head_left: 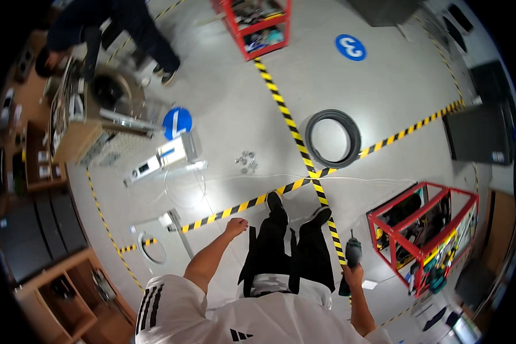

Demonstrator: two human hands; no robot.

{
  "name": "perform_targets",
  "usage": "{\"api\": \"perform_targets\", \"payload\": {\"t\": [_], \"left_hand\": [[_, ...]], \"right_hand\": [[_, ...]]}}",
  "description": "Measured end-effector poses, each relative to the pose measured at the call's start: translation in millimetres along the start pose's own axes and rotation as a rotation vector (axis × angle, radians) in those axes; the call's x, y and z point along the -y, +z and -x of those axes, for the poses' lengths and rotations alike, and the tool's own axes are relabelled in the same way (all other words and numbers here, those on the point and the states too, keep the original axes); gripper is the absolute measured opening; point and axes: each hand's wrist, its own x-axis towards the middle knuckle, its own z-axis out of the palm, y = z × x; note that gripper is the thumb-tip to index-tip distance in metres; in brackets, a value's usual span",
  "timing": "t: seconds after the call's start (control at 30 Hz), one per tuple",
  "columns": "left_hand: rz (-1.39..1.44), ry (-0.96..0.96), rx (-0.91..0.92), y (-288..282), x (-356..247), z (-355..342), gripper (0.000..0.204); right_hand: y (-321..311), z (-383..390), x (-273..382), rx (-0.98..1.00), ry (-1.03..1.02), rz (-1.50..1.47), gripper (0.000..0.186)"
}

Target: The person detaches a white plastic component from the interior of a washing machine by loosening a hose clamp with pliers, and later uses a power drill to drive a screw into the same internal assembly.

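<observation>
I stand on a grey floor and see my own legs in black trousers and black shoes. My right hand hangs at my side, closed around a dark green power drill that points down at the floor. My left hand swings free on the other side with its fingers curled in and nothing in it. A small pile of metal parts lies on the floor ahead of my feet, beside a black rubber ring.
Yellow-black tape lines cross the floor. A red rack of tools stands at my right, another red rack far ahead. A white device and a metal machine are at the left, where another person works. Wooden shelves line the lower left.
</observation>
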Motion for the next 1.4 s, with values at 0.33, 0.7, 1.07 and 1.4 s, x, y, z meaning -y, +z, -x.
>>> {"api": "perform_targets", "payload": {"t": [0.33, 0.7, 1.07, 1.4], "left_hand": [[0.05, 0.004, 0.519, 118.9, -231.5, 116.2, 0.052], [0.157, -0.168, 0.673, 285.5, -259.1, 214.8, 0.036], [-0.071, 0.086, 0.767, 356.2, -273.9, 249.3, 0.046], [-0.426, 0.147, 1.181, 437.1, -289.4, 260.6, 0.044]], "right_hand": [[-31.4, 57.0, 50.5, -0.097, -0.571, 0.136, 0.076], [-68.7, 70.9, -13.7, -0.133, -0.636, 0.098, 0.072], [-114.0, 97.6, -75.8, -0.286, -0.584, -0.131, 0.08], [-128.1, 197.6, -129.0, -0.449, -0.022, -0.224, 0.076]]}}
